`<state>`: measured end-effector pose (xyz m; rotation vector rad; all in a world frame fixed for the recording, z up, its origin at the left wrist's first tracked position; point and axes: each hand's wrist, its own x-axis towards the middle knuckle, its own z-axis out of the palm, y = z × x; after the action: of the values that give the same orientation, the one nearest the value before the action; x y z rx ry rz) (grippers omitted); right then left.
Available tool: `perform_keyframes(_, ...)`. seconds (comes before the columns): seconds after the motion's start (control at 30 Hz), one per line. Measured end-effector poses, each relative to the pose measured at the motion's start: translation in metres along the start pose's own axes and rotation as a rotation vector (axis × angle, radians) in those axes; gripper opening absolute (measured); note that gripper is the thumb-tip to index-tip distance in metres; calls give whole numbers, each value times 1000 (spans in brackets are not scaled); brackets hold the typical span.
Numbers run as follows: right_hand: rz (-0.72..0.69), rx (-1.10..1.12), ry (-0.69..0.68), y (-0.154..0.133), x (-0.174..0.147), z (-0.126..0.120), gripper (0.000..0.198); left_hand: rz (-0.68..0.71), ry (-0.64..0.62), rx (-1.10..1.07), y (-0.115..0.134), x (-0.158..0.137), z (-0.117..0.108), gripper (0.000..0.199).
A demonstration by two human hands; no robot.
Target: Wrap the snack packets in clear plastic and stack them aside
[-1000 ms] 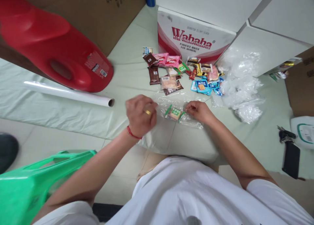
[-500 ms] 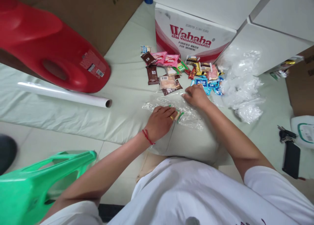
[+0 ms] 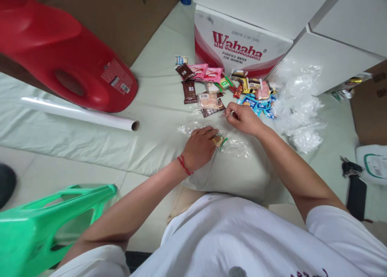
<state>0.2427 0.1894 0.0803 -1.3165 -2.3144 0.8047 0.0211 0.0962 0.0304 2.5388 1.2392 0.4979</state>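
A clear plastic bag (image 3: 237, 146) lies on the pale green cloth in front of me. A small wrapped snack with green edges (image 3: 220, 141) shows on it. My left hand (image 3: 200, 148), with a red string bracelet at the wrist, lies flat over the bag, fingertips against the snack. At the bag's far edge my right hand (image 3: 244, 117) is closed in a pinch on the thin plastic; its fingertips are partly hidden. Just beyond it sit blue snack packets (image 3: 250, 101), a clear-wrapped snack (image 3: 208, 101) and brown packets (image 3: 189, 92).
Pink packets (image 3: 213, 74) lie before a Wahaba carton (image 3: 238, 47). Crumpled clear bags (image 3: 305, 111) are heaped at right, with keys (image 3: 350, 167) farther out. At left are a red jug (image 3: 99, 79), a white roll (image 3: 81, 115) and a green stool (image 3: 27, 232).
My right hand has drawn its fingers into a tighter pinch and lifted slightly. My left hand has shifted a little, uncovering more of the green-edged snack.
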Motion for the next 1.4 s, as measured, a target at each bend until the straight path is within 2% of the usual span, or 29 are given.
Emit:
perform_keyframes(0.17, -174, -7, -102, -44, -34, 17, 8, -139, 60, 68, 6, -1, -4, 30)
perform_keyframes(0.23, -227, -98, -154, -51, -45, 31, 13, -171, 53, 63, 5, -3, -4, 30)
perform_keyframes(0.33, -218, -274, -207, -53, -55, 50, 23, -179, 100, -57, -6, -11, -1, 22)
perform_keyframes(0.43, -213, -423, -281, -51, -59, 60, 29, -245, 251, -281, -25, -25, 0, 22)
perform_keyframes(0.53, -247, -522, -343, -53, -59, 62, 33, -588, 465, -466, -45, -38, -6, 17)
perform_keyframes(0.6, -276, -565, -368, -55, -59, 62, 34, -801, 596, -510, -56, -40, -12, 18)
perform_keyframes(0.67, -301, -598, -383, -57, -58, 63, 33, -869, 698, -485, -62, -35, -20, 34)
perform_keyframes(0.73, -327, -615, -393, -58, -56, 63, 32, -843, 748, -441, -64, -25, -26, 49)
perform_keyframes(0.8, -347, -612, -400, -58, -56, 62, 34, -818, 653, -375, -62, -13, -29, 68)
perform_keyframes(0.9, -360, -563, -407, -55, -57, 59, 37, -845, 276, -248, -59, 0, -25, 82)
perform_keyframes(0.93, -362, -527, -403, -53, -59, 58, 37, -855, 170, -213, -59, 2, -23, 80)
perform_keyframes(1.0, -347, -426, -368, -48, -63, 56, 44, -847, 86, -187, -61, -1, -18, 60)
perform_keyframes(1.1, -277, -285, -278, -42, -71, 57, 60, -814, 185, -242, -68, -15, -15, 23)
perform_keyframes(1.17, -237, -254, -254, -41, -75, 60, 55, -784, 264, -319, -71, -24, -17, 12)
perform_keyframes(1.27, -230, -284, -275, -41, -77, 64, 42, -745, 331, -528, -62, -31, -26, 9)
perform_keyframes(1.33, -244, -314, -286, -42, -76, 66, 40, -723, 363, -681, -45, -28, -31, 13)
perform_keyframes(1.4, -257, -333, -288, -41, -74, 68, 39, -689, 370, -744, -23, -19, -31, 14)
